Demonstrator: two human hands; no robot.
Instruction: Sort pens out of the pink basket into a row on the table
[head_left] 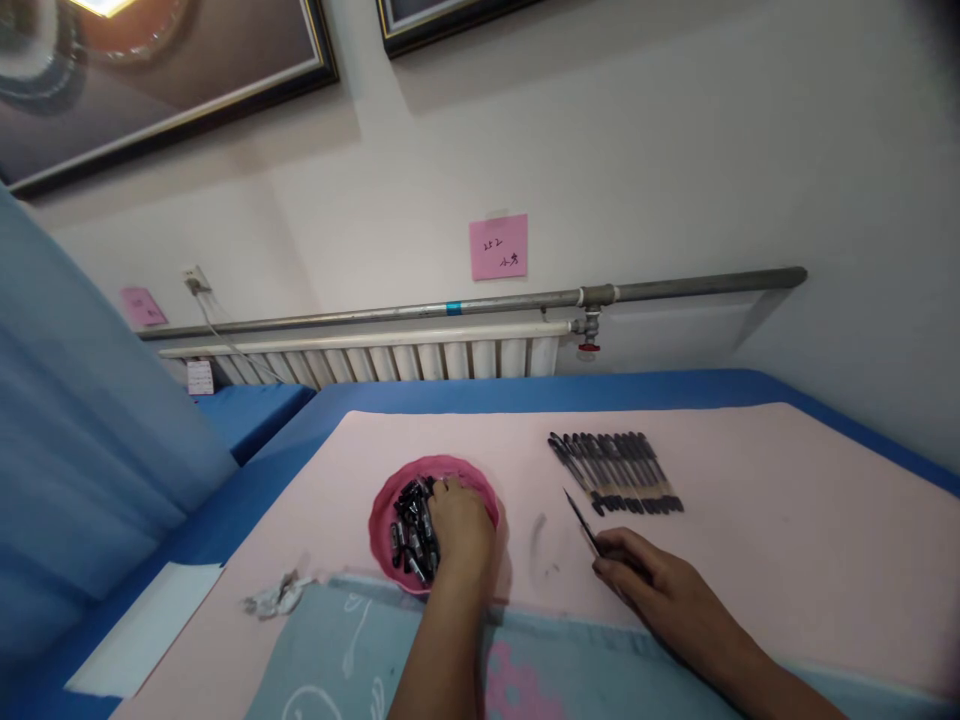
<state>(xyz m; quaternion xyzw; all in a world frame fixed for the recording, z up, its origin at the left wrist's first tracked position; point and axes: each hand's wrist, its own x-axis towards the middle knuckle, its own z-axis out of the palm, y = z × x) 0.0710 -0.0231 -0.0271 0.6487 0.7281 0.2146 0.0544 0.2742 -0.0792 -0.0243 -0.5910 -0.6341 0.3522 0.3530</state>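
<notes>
My left hand (459,525) reaches down into a pink scalloped bowl (382,490) holding a heap of small black pen caps (411,540). Its fingers curl at the heap, and whatever they pinch is hidden. To the right, above the pink mat, my right hand (652,580) is closed around an uncapped pen (581,520), whose thin tip points up and to the left. Beyond that hand lies a neat row of capped pens (619,472), side by side on the mat, with the leftmost ones slanted.
Pink matting (787,520) covers a blue table (525,392). A blue-green patterned cloth (360,650) lies along the near side. Crumpled tissue (279,595) and a white sheet (146,625) lie left. A radiator (427,358) and pipe (675,288) run behind; a blue curtain (82,430) hangs left.
</notes>
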